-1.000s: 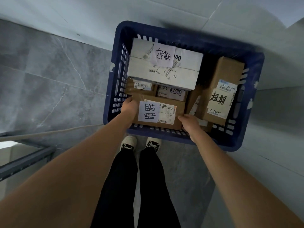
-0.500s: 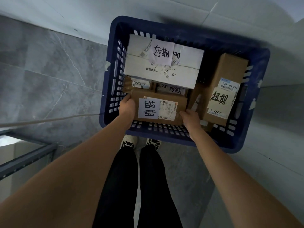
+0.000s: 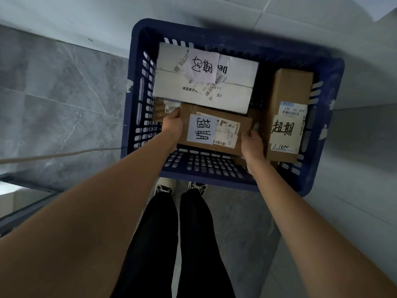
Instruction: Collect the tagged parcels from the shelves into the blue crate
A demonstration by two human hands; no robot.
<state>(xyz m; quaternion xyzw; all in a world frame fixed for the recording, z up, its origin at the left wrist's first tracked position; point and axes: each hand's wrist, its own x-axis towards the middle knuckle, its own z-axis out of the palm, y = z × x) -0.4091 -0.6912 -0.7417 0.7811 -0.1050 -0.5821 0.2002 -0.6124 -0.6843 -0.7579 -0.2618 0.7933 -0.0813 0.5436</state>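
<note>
A blue crate (image 3: 217,175) stands on the floor in front of my feet. Inside it, a flat brown parcel (image 3: 242,130) with a white handwritten tag lies near the front wall. My left hand (image 3: 171,125) grips its left end and my right hand (image 3: 252,145) grips its right end. Behind it lies a white parcel (image 3: 171,87) with a tag on top. A tall brown tagged parcel (image 3: 290,91) stands at the crate's right side. Smaller brown parcels beneath are mostly hidden.
Grey tiled floor surrounds the crate. A pale cord (image 3: 53,155) runs from the left towards the crate. A dark metal shelf frame (image 3: 28,205) sits at the lower left. My legs and shoes (image 3: 163,187) stand just in front of the crate.
Both hands have carried the brown tagged parcel further into the crate, away from the front wall and lower. The crate looks closer in view.
</note>
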